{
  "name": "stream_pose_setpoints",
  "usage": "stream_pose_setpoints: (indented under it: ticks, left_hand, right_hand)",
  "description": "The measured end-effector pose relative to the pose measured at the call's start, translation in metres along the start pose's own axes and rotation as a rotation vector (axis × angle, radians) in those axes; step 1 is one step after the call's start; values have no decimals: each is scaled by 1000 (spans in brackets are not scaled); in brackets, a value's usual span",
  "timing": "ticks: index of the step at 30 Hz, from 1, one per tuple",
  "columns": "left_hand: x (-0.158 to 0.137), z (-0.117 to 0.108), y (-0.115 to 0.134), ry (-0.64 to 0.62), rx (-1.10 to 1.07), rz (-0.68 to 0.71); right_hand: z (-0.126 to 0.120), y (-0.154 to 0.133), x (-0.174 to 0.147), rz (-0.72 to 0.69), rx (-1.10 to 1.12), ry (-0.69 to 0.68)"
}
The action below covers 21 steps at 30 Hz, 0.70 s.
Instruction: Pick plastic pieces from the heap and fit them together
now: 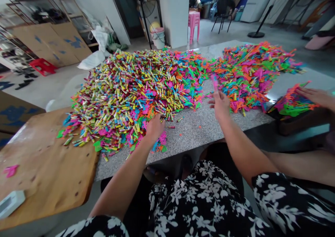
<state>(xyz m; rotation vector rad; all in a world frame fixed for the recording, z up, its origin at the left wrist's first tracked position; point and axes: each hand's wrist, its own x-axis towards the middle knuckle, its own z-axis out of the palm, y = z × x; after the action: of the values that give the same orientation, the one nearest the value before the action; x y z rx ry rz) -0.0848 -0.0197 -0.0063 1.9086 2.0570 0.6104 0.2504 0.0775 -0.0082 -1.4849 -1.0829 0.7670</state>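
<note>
My right hand [221,104] is raised over the granite table [193,127], its fingers pinching a pink plastic piece [215,82] that points upward, slightly blurred. My left hand [155,128] rests at the near edge of a big heap of small yellow, blue and pink tube-like pieces [125,83]. Its fingers are bent in among the pieces, and whatever lies between them is hidden. Beside that hand are loose pink, orange, blue and green plastic pieces [162,139]. Beyond my right hand spreads a second heap of bright flat plastic pieces [248,73].
At the right, another person's hand [315,96] touches coloured pieces heaped in a dark container [281,125] by the table edge. A wooden board [52,167] at the left carries a white device [12,204] and a pink piece [10,170]. Pink stools [194,22] stand behind.
</note>
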Motion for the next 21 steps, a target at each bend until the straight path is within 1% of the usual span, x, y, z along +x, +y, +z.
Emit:
stream_pose_setpoints:
  ticks: [1, 2, 3, 4, 5, 6, 7, 9, 10, 12, 16, 19, 21]
  left_hand:
    - [3, 0, 2, -8, 89, 25]
    - [6, 0, 5, -25, 160, 45]
    - [10, 1, 9, -46, 215, 64]
    - [14, 3, 15, -63, 259, 82]
    - [19, 5, 21, -76, 299, 102]
    - [24, 7, 26, -82, 338, 118]
    - [30, 8, 31, -81, 378, 129]
    - [41, 9, 36, -72, 456, 123]
    - [46, 9, 38, -75, 489, 108]
    - [56, 8, 38, -118, 530, 89]
    - [70, 5, 41, -220, 546, 75]
    - [84, 7, 53, -171, 531, 35]
    - [95, 12, 63, -130, 515, 64]
  right_hand:
    - [4, -1, 1, -16, 59, 64]
    - [11, -1, -3, -32, 44, 44]
    - [20, 0, -11, -52, -36, -35]
    - [30, 3, -23, -94, -165, -173]
    - [41, 6, -37, -156, -315, -334]
    - [52, 10, -51, -232, -462, -464]
    - [62, 14, -65, -304, -593, -560]
    - [78, 20, -87, -433, -788, -665]
    - [83, 23, -94, -488, -844, -687]
    - [88, 28, -102, -560, -891, -683]
    - [86, 37, -109, -563, -859, -589]
    - [84, 42, -116, -579, -814, -561]
    - [85, 43, -118, -575, -802, -557]
